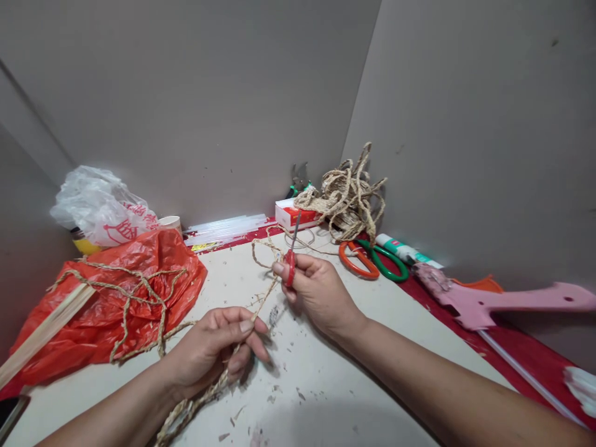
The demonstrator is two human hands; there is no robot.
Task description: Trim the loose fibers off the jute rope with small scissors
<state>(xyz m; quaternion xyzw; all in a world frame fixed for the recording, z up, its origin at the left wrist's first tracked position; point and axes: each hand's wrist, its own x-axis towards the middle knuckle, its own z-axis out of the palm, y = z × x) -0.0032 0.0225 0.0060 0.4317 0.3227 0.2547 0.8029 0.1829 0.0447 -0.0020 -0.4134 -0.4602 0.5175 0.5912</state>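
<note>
Nearest me, my left hand [218,347] pinches a braided rope [205,394] between thumb and fingers, its tail running down off the table [354,385]. My right hand [316,288] grips small red scissors [292,254], blades pointing up beside the rope's loose upper end [265,248]. Fibre scraps [279,385] on the table suggest some trimming is done; I judge this end not yet cut. A rope pile [347,198] waits behind.
</note>
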